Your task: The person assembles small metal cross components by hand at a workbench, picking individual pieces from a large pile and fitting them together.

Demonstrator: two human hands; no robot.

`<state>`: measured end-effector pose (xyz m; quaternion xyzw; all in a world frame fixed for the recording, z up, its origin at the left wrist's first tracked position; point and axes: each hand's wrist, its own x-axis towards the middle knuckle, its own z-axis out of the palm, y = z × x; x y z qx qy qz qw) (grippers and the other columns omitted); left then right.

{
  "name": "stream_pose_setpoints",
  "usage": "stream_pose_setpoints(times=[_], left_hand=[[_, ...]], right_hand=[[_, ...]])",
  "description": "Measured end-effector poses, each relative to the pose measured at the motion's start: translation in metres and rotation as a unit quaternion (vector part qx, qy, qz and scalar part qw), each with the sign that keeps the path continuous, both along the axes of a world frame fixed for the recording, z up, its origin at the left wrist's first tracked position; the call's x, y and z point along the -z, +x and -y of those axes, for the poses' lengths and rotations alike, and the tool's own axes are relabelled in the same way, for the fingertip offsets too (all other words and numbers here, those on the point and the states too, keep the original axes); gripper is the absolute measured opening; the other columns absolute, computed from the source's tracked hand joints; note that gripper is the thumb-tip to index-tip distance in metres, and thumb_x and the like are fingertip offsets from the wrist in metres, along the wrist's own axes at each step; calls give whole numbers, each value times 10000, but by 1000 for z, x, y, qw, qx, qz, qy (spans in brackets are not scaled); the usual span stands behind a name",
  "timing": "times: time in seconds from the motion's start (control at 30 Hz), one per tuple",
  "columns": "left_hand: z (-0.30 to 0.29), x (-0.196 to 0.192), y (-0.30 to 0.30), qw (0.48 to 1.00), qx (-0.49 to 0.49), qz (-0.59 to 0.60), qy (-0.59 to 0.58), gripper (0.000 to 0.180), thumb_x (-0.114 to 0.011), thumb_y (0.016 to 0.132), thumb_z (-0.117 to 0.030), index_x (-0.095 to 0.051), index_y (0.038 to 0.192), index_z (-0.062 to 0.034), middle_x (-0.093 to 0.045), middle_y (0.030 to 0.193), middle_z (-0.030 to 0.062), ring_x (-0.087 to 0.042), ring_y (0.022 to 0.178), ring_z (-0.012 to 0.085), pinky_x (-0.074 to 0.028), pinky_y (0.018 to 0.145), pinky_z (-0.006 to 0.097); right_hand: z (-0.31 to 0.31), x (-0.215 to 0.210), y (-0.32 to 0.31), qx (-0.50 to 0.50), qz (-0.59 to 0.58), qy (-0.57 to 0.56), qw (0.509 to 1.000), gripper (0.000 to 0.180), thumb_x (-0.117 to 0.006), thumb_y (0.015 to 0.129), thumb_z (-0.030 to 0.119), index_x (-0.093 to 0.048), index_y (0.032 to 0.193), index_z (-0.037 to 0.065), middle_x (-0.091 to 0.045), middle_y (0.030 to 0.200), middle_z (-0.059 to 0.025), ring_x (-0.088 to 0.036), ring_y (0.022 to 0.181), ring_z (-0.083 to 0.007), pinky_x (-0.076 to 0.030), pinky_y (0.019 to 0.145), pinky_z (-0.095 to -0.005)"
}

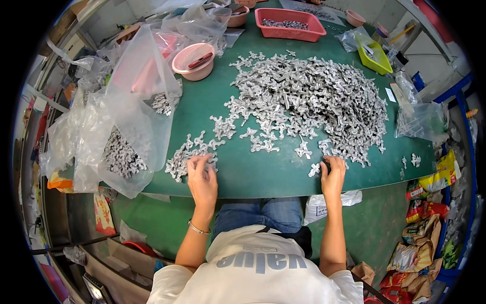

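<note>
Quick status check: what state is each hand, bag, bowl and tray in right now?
left hand: palm down on the small pile of metal parts
right hand: fingers on parts at edge of the big heap
clear plastic bag: open, partly filled with parts
pink bowl: upright, red tool across it
red tray: holds parts
yellow-green tray: upright
</note>
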<state>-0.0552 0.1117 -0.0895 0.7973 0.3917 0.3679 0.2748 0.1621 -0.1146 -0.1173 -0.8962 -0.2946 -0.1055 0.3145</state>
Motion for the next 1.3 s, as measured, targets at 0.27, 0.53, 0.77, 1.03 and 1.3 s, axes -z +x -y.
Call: stream_pose_setpoints(times=[0.27,0.53,0.77,1.03,1.3], left_hand=[[30,-10,17,994,91,23,-56,272,-572,727,79,-597,970,-40,-458,888,56,-348,493,78,-314,467,208],[51,-28,19,883,263,95,-377,346,-581,765,25,-552,1105,-36,-537,840,-11,-340,544,-4,-279,476,160],[67,-67,29,810,375,157,-423,283,-596,798,-36,-564,1076,3,-546,909,20,-493,667,29,-374,568,149],[67,-83,17,754,385,103,-522,171,-527,866,-118,-600,922,26,-567,795,46,-401,533,20,-273,424,163],[70,-85,15,624,362,172,-671,217,-514,886,-175,-591,920,25,-598,730,46,-328,492,19,-217,402,171]], right_hand=[[-34,-5,3,-62,50,-20,997,181,-622,695,5,-614,876,13,-567,795,-112,-510,791,-281,-397,720,-352],[-29,-57,-49,-93,-429,297,848,108,-603,753,-57,-619,858,-36,-624,769,-69,-535,656,-63,-414,612,-178],[-17,-95,-89,-217,-491,357,765,127,-560,782,-95,-569,904,-62,-601,847,-103,-599,803,-152,-471,706,-249],[-13,-106,-96,-254,-527,410,700,122,-544,796,-91,-546,913,-59,-580,880,-109,-591,840,-166,-471,752,-271],[-12,-108,-104,-253,-518,424,698,153,-531,807,-78,-523,958,-59,-573,913,-104,-579,864,-163,-458,781,-274]])
